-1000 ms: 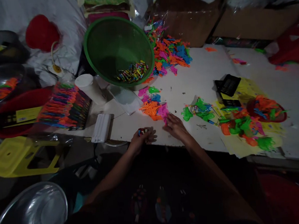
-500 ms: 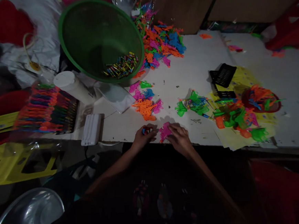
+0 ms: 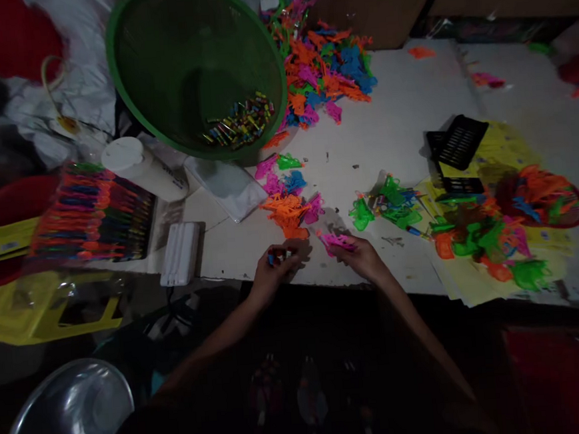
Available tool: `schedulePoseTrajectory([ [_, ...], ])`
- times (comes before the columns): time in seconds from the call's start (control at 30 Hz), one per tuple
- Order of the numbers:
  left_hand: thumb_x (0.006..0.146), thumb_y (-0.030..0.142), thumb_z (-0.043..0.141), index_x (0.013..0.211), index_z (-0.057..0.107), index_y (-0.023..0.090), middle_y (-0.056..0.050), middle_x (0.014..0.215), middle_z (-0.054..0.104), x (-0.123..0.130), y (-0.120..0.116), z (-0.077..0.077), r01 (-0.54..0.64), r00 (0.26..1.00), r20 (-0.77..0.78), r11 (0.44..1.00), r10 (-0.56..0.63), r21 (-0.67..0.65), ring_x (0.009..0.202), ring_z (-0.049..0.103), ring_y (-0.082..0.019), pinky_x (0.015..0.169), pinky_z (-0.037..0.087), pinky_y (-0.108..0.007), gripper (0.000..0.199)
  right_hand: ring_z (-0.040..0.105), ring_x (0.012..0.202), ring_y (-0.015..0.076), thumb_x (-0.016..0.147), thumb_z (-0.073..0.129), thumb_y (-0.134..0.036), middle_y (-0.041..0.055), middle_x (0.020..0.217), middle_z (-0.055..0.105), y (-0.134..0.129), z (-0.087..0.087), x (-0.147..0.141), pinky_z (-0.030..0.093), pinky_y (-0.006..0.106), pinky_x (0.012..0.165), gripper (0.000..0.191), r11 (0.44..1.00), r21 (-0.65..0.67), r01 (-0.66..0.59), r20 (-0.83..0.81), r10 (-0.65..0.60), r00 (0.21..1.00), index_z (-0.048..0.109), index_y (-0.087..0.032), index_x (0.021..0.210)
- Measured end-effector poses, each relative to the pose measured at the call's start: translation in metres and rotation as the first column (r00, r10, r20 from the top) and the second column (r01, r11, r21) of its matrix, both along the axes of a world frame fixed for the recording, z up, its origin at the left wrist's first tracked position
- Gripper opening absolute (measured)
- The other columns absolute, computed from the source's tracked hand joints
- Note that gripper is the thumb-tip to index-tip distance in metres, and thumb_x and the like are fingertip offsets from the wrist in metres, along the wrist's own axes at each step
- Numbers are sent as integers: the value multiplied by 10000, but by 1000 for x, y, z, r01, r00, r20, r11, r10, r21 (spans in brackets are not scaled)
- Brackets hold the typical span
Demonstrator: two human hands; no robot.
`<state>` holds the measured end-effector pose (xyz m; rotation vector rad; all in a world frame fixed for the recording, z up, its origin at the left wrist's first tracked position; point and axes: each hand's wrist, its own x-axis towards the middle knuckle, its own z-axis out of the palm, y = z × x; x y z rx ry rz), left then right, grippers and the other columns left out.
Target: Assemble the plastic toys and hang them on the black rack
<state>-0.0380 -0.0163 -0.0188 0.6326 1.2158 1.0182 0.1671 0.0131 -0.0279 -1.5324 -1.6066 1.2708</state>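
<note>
My left hand (image 3: 272,270), at the table's front edge, is curled round several small coloured pieces (image 3: 278,256), too small to make out fully. To its right, my right hand (image 3: 363,257) grips a pink plastic piece (image 3: 335,241) that points up and left. Just beyond the hands lies a small pile of orange plastic pieces (image 3: 285,210), with pink, blue and green ones beside it. Green plastic pieces (image 3: 393,201) lie to the right of my right hand.
A green basin (image 3: 158,73) with small coloured cylinders stands behind on the left, beside a large colourful heap (image 3: 328,67). A white bottle (image 3: 150,168) and white power bank (image 3: 181,253) are at left. Black baskets (image 3: 464,142) and a red basket (image 3: 577,213) are at right.
The pink piece in my right hand has turned and moved slightly right, away from my left hand. My left hand still holds its small pieces. The view has shifted a little.
</note>
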Motion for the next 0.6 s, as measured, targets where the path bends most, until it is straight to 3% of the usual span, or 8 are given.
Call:
schedulePoseTrajectory([
  [0.1,542,295,750,805,512,158,11,753,620,10,12,10,-79,997,32,995,77,62,494,517,-49,472,399,-181,381,395,408,73,747,523,-515,-45,479,486,-19,8,-21,323,209,410,343,977,-183,112,-268,-160,950,579,-177,744],
  [0.2,492,252,773,805,491,168,21,729,617,21,23,17,-104,993,71,991,99,79,491,506,-50,465,381,-176,430,393,405,68,764,508,-506,-48,470,483,-33,13,-40,312,201,399,330,954,-236,185,-372,-264,890,555,-181,730],
  [0.4,477,265,779,760,503,150,68,553,531,29,29,25,-136,989,66,988,131,67,440,455,-48,437,349,-175,412,414,428,75,761,507,-510,-49,473,471,-45,14,-49,345,206,435,343,945,-190,267,-272,-312,910,574,-175,738],
  [0.6,445,259,795,729,518,148,72,537,528,26,24,31,-61,997,50,998,59,28,435,457,-44,448,358,-176,412,385,441,69,782,495,-489,-57,472,426,-46,15,-52,316,203,441,340,952,-71,299,-232,-307,923,544,-175,662],
])
